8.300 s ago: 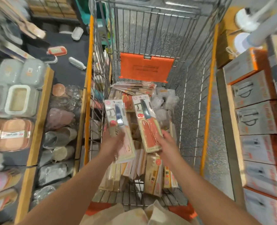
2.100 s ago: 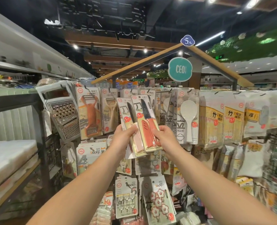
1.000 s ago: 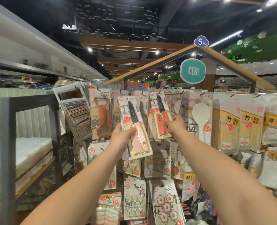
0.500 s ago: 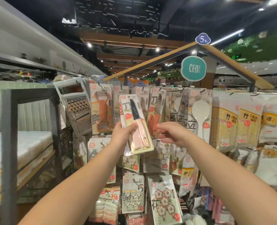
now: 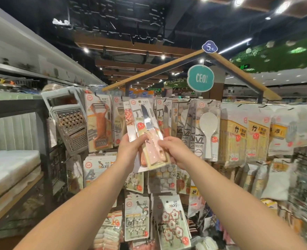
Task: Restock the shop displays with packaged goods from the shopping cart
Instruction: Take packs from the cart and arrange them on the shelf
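Hands: left [image 5: 131, 150] and right [image 5: 172, 150] both pinch one carded knife [image 5: 150, 138], not yet hung on rack [image 5: 177, 101]; cart stock unseen.

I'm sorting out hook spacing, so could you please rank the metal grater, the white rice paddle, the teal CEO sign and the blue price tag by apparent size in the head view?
1. metal grater
2. white rice paddle
3. teal CEO sign, possibly shrunk by distance
4. blue price tag
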Demonstrator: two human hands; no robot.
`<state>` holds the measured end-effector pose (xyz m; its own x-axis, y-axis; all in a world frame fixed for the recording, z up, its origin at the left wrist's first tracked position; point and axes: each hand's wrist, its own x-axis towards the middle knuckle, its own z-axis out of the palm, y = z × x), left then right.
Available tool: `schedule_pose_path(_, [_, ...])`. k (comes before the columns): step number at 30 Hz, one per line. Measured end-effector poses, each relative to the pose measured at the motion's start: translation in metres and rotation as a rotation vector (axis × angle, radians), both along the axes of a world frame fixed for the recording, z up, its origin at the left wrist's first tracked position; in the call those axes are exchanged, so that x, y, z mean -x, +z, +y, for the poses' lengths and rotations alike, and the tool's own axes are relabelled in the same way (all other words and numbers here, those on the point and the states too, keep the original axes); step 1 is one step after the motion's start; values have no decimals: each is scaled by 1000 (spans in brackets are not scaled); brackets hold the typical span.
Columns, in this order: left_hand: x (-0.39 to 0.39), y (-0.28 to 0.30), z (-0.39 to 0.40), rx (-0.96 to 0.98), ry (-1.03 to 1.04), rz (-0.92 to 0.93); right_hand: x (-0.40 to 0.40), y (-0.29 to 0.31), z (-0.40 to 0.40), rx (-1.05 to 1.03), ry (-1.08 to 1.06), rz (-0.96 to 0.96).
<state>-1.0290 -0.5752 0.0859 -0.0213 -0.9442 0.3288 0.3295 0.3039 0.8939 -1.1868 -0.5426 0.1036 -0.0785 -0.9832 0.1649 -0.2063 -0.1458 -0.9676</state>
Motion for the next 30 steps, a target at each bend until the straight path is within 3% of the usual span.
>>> schedule_pose_path(8, [-10, -2, -11, -74, 64, -36, 27, 2, 0, 256, -403, -51])
schedule_pose_path(20, [-14, -11, -19, -61, 83, -107, 33, 5, -14, 208, -439, 1])
schedule_pose_path(30, [-23, -6, -16, -37, 49, -223, 28, 18, -36, 81, -406, 163])
